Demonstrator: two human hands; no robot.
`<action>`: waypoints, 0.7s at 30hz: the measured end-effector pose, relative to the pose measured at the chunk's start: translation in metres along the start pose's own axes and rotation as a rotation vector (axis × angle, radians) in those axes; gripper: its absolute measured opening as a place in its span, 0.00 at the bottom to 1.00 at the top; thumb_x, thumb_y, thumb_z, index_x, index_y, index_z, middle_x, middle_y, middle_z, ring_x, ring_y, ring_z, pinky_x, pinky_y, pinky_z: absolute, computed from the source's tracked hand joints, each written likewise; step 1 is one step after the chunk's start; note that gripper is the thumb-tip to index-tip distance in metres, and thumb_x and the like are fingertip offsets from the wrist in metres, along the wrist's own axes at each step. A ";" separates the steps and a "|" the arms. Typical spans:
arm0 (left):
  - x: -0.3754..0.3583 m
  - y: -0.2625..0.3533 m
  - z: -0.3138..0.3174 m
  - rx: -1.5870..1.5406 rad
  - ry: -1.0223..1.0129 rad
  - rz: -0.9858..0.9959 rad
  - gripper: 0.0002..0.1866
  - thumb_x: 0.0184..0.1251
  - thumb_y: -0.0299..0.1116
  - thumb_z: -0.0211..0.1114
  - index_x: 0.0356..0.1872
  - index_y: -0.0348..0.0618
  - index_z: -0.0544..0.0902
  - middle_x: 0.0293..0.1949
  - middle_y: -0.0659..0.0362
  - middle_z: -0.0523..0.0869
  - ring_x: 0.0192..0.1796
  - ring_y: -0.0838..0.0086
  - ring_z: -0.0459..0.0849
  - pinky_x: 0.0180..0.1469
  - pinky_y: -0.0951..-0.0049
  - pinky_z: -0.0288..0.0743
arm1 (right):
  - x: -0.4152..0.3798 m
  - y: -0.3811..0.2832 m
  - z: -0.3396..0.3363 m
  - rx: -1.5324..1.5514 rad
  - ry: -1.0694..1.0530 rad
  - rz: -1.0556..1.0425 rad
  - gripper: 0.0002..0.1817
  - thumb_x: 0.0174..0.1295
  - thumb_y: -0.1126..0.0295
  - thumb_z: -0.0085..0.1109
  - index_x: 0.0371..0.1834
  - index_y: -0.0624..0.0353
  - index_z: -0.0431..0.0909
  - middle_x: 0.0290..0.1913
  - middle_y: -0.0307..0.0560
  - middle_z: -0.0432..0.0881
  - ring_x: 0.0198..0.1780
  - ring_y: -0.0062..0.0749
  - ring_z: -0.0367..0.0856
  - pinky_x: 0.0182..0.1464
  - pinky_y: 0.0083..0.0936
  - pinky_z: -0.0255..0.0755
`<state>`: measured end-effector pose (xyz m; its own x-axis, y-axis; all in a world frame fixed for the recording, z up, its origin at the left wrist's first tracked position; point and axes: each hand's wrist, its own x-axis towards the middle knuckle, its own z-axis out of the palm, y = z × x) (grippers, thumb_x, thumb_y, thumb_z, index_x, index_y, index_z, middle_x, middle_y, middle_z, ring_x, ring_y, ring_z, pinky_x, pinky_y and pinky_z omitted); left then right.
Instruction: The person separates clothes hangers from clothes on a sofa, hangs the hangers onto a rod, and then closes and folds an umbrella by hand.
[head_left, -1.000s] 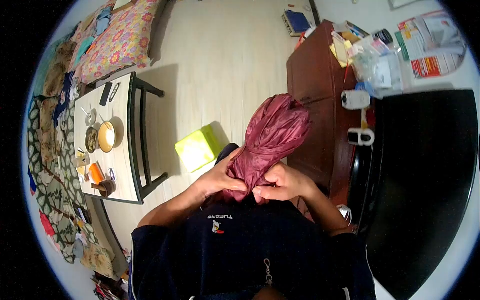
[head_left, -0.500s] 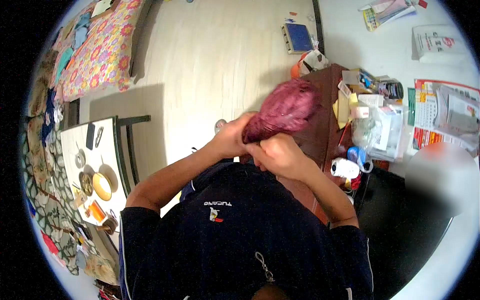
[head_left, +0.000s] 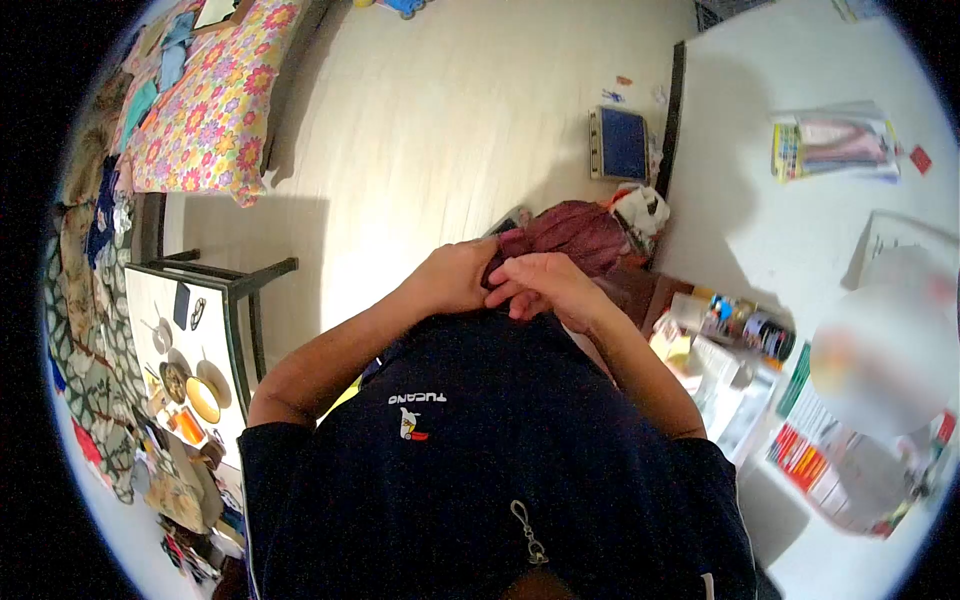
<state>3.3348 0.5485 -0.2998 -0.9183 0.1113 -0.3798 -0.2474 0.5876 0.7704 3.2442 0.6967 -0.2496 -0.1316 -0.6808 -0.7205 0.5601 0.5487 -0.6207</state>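
A puffed dark-red bag [head_left: 578, 236], which looks like thin plastic, points away from my body at waist height. My left hand [head_left: 455, 276] is closed around its gathered neck. Beside the neck, my right hand [head_left: 543, 284] has its fingers bent and apart, close to the left fingertips. I cannot make out whether the right fingertips touch the bag. The neck's end is mostly hidden by both hands.
On the left stands a low table [head_left: 145, 322] with bowls and a phone. Beyond it is a flowered bed [head_left: 215, 110]. A blue box-like object [head_left: 622, 145] lies on the floor ahead. Papers and jars crowd a cabinet [head_left: 672, 298] at right.
The bag has come lower and looks less puffed out. My right hand has gone from a fist at the neck to fingers apart. The view has shifted.
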 end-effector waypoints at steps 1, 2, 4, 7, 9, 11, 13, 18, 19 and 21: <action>0.022 0.005 -0.009 -0.008 0.026 -0.010 0.35 0.40 0.33 0.66 0.56 0.43 0.65 0.40 0.48 0.80 0.40 0.56 0.80 0.39 0.63 0.75 | 0.004 -0.017 -0.018 -0.065 0.016 -0.054 0.19 0.64 0.56 0.44 0.42 0.63 0.70 0.29 0.52 0.81 0.19 0.23 0.75 0.24 0.17 0.69; 0.044 0.012 -0.021 -0.026 0.069 0.012 0.35 0.42 0.32 0.65 0.58 0.43 0.64 0.40 0.47 0.80 0.39 0.56 0.80 0.39 0.64 0.75 | 0.006 -0.036 -0.035 -0.126 0.039 -0.110 0.17 0.64 0.58 0.44 0.44 0.63 0.68 0.29 0.52 0.81 0.18 0.23 0.75 0.23 0.17 0.69; 0.088 0.033 -0.046 -0.025 0.175 0.123 0.33 0.44 0.33 0.64 0.57 0.42 0.65 0.39 0.46 0.80 0.38 0.55 0.80 0.39 0.63 0.75 | 0.013 -0.073 -0.072 -0.173 0.094 -0.173 0.13 0.64 0.65 0.44 0.46 0.61 0.63 0.27 0.50 0.81 0.16 0.26 0.75 0.19 0.20 0.68; 0.140 0.062 -0.082 -0.031 0.223 0.135 0.31 0.46 0.35 0.64 0.55 0.41 0.66 0.40 0.46 0.80 0.39 0.54 0.80 0.40 0.63 0.75 | 0.019 -0.129 -0.117 -0.302 0.159 -0.282 0.16 0.64 0.67 0.42 0.51 0.62 0.60 0.25 0.50 0.80 0.14 0.26 0.74 0.19 0.22 0.69; 0.183 0.072 -0.104 -0.049 0.213 0.092 0.30 0.47 0.37 0.64 0.54 0.40 0.67 0.40 0.45 0.79 0.39 0.53 0.80 0.40 0.62 0.75 | 0.030 -0.162 -0.144 -0.414 0.248 -0.299 0.22 0.63 0.69 0.41 0.59 0.63 0.54 0.21 0.51 0.79 0.13 0.29 0.74 0.20 0.25 0.71; 0.225 0.073 -0.122 -0.087 0.177 0.029 0.30 0.47 0.38 0.64 0.53 0.40 0.67 0.40 0.45 0.79 0.39 0.53 0.79 0.40 0.61 0.75 | 0.046 -0.189 -0.173 -0.487 0.366 -0.314 0.24 0.62 0.69 0.41 0.61 0.64 0.52 0.19 0.51 0.79 0.13 0.31 0.74 0.21 0.27 0.72; 0.263 0.071 -0.143 -0.029 0.176 0.079 0.30 0.46 0.39 0.64 0.53 0.41 0.67 0.40 0.45 0.79 0.39 0.53 0.79 0.41 0.61 0.74 | 0.066 -0.211 -0.204 -0.469 0.422 -0.294 0.21 0.62 0.70 0.42 0.58 0.63 0.57 0.17 0.49 0.78 0.11 0.26 0.71 0.17 0.23 0.67; 0.379 0.062 -0.202 0.004 0.125 0.102 0.31 0.42 0.42 0.65 0.51 0.43 0.68 0.38 0.47 0.79 0.41 0.54 0.78 0.43 0.60 0.73 | 0.120 -0.288 -0.283 -0.444 0.526 -0.189 0.14 0.60 0.70 0.44 0.45 0.67 0.64 0.15 0.48 0.77 0.11 0.25 0.71 0.15 0.21 0.65; 0.401 0.065 -0.223 0.024 0.069 0.087 0.31 0.41 0.42 0.65 0.50 0.43 0.69 0.38 0.47 0.79 0.41 0.54 0.79 0.43 0.59 0.73 | 0.130 -0.309 -0.297 -0.419 0.555 -0.175 0.14 0.60 0.71 0.44 0.45 0.69 0.63 0.15 0.49 0.76 0.11 0.26 0.71 0.15 0.23 0.66; 0.454 0.054 -0.255 0.048 0.007 0.141 0.29 0.41 0.41 0.65 0.48 0.43 0.69 0.37 0.47 0.79 0.41 0.54 0.79 0.43 0.58 0.73 | 0.153 -0.350 -0.327 -0.505 0.648 -0.109 0.12 0.58 0.71 0.48 0.43 0.65 0.67 0.19 0.49 0.78 0.13 0.31 0.74 0.18 0.27 0.69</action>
<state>2.8258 0.4265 -0.2995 -0.9452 0.1896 -0.2658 -0.1012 0.6040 0.7905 2.7602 0.5587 -0.2438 -0.6955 -0.4131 -0.5879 0.1024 0.7528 -0.6502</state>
